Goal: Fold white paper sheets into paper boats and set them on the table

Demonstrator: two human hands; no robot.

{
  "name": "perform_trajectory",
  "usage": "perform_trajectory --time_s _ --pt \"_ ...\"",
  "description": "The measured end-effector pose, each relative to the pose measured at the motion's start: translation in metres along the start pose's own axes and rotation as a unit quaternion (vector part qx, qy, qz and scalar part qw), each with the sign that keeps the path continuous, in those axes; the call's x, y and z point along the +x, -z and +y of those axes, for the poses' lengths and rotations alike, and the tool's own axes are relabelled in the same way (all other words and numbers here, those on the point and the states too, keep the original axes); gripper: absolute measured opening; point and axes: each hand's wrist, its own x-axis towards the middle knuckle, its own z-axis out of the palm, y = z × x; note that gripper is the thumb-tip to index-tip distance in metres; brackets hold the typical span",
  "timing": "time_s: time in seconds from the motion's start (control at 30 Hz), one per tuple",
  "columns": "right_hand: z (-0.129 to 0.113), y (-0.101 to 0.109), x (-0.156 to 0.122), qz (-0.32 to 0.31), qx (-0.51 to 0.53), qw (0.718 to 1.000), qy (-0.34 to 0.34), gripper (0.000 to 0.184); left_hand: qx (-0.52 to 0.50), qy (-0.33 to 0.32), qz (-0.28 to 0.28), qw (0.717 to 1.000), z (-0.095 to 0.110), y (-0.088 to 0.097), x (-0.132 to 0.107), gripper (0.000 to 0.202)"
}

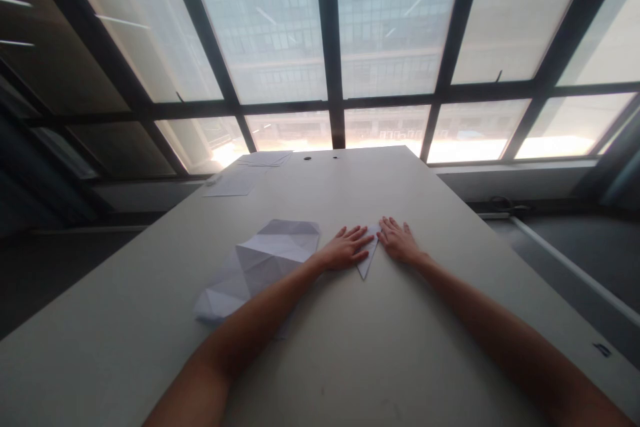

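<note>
A small piece of white paper [367,264], folded to a point that faces me, lies flat on the white table [400,360]. Across its left part rests my left hand [346,248], palm down with the fingers spread. My right hand [397,239] lies flat at the paper's upper right edge, fingers stretched out and touching it. Part of the folded paper is hidden under both hands. Left of my left hand are creased, unfolded white sheets [273,243], partly covered by my left forearm.
Flat paper sheets [235,181] lie at the table's far left corner. Two dark round spots [307,159] mark the far end. A small dark label [602,349] is near the right edge. Large framed windows [280,33] rise beyond the table.
</note>
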Motion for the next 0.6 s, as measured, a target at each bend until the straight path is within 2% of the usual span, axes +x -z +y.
perform_trajectory --time_s 0.6 --pt "-0.0024 0.0007 -0.0004 0.007 0.011 1.0 -0.008 0.057 -0.005 0.006 -0.004 1.0 0.0006 0.0003 -0.0008 0.056"
